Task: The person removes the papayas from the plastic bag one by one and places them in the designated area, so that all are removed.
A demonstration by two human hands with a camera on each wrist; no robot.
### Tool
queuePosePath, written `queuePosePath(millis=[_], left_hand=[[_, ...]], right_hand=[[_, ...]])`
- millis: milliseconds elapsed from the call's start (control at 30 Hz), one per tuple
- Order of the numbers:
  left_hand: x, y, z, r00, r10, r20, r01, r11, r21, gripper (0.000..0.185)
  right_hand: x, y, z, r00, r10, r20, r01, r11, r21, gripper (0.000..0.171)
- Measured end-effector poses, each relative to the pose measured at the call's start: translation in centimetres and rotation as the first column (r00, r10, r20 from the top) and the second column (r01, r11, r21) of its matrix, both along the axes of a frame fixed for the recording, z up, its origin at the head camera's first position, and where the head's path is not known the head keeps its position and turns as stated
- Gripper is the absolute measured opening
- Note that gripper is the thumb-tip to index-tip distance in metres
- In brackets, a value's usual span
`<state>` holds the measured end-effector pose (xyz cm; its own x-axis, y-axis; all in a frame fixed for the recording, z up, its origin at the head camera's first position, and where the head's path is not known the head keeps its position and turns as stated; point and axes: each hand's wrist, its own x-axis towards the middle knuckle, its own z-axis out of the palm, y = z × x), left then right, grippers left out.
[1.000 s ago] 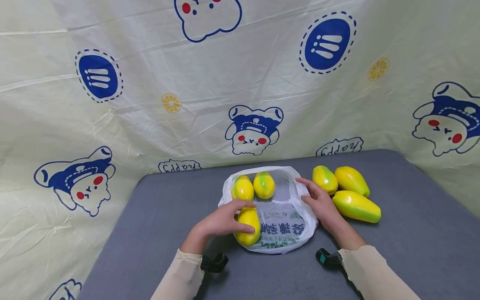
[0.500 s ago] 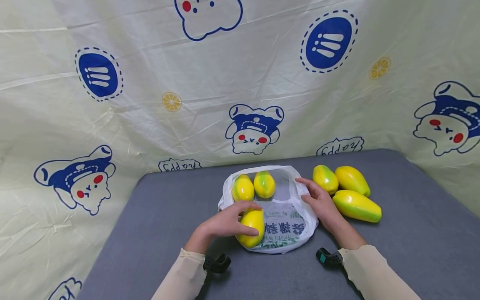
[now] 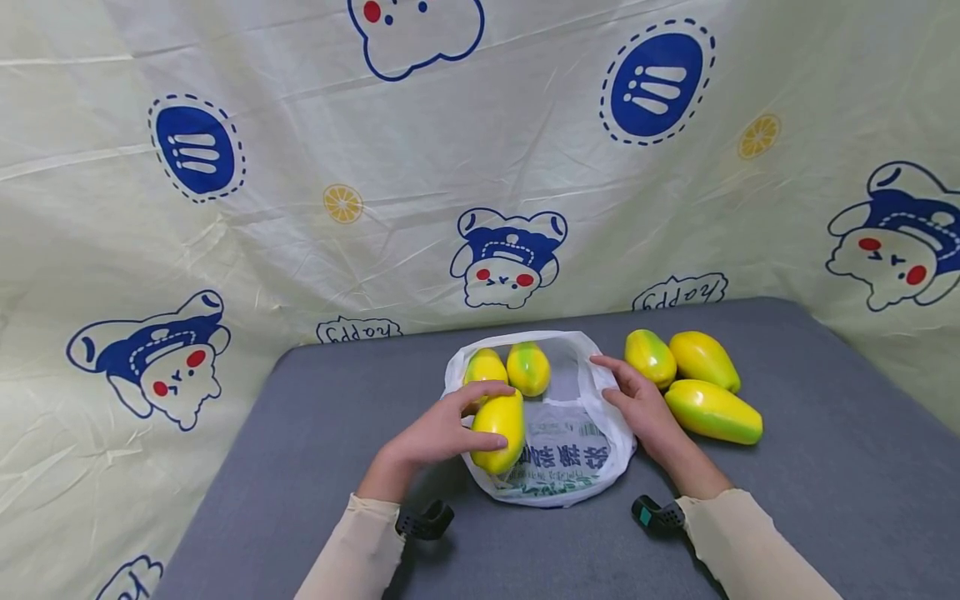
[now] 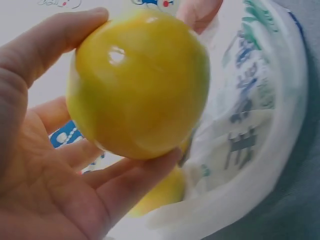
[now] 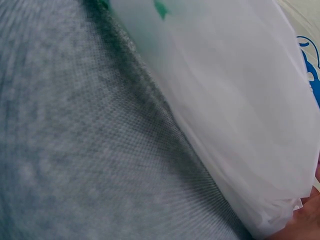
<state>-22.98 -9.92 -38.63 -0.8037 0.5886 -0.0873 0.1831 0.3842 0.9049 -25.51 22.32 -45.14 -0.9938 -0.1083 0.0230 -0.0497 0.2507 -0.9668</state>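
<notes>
My left hand (image 3: 438, 432) grips a yellow papaya (image 3: 498, 435) between thumb and fingers, over the left side of a white plastic bag (image 3: 617, 437). The left wrist view has that papaya (image 4: 140, 87) large and close, with another yellow papaya (image 4: 162, 192) below it inside the bag. Two papayas lie in the bag's back left: one (image 3: 483, 364) partly hidden behind my left hand, the other (image 3: 528, 369) streaked green. On the right my right hand (image 3: 647, 410) holds the bag's rim, keeping its mouth spread. In the right wrist view, the bag's outer wall (image 5: 240, 105) covers most of that hand.
Just right of my right hand lie three more papayas: a yellow-green one (image 3: 650, 358), a yellow one (image 3: 705, 362) and a long one (image 3: 714, 412) in front. All rests on a dark grey table (image 3: 337, 417). A printed cloth (image 3: 405, 167) hangs behind.
My left hand's papaya first shifted slightly right, then rose toward the back of the bag, now overlapping the papaya behind it. The right hand stays on the rim.
</notes>
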Motion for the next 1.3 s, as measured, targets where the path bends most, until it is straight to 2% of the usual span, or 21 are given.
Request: queuePosePath(millis=[200,433,700,867,1067,1167,1300], left_hand=[[-0.3,-1.4,0.9,0.993,0.115,-0.026,-0.114,0.993,0.042,0.061],[-0.6,-3.0,1.7,0.964,0.255,-0.071,-0.241,0.957,0.160,0.062],[-1.2,-4.6,2.3,0.909,0.408,-0.080,-0.385,0.898,0.212,0.061],[-1.7,-5.6,2.1,0.875,0.480,-0.063,-0.457,0.861,0.224,0.062],[-2.2,-6.6,1.2,0.841,0.541,-0.004,-0.524,0.816,0.244,0.064],[-2.7,-7.2,0.6,0.817,0.576,0.034,-0.566,0.788,0.241,0.065],[-3.3,-8.1,-0.2,0.777,0.627,0.049,-0.621,0.753,0.217,0.068]], right_hand=[[0.0,0.0,0.0,1.000,-0.009,0.000,0.009,1.000,0.022,0.051],[0.1,-0.1,0.0,1.000,-0.023,0.020,0.023,1.000,0.006,0.052],[0.1,-0.2,0.1,1.000,-0.026,0.013,0.026,1.000,0.005,0.053],[0.0,-0.2,0.1,1.000,-0.030,0.004,0.030,0.999,0.020,0.052],[0.0,-0.2,0.0,0.999,-0.033,-0.001,0.033,0.999,0.042,0.051],[0.0,-0.3,0.0,0.999,-0.034,-0.005,0.034,0.998,0.050,0.051],[-0.1,-0.2,0.1,0.999,-0.034,-0.010,0.035,0.998,0.054,0.051]])
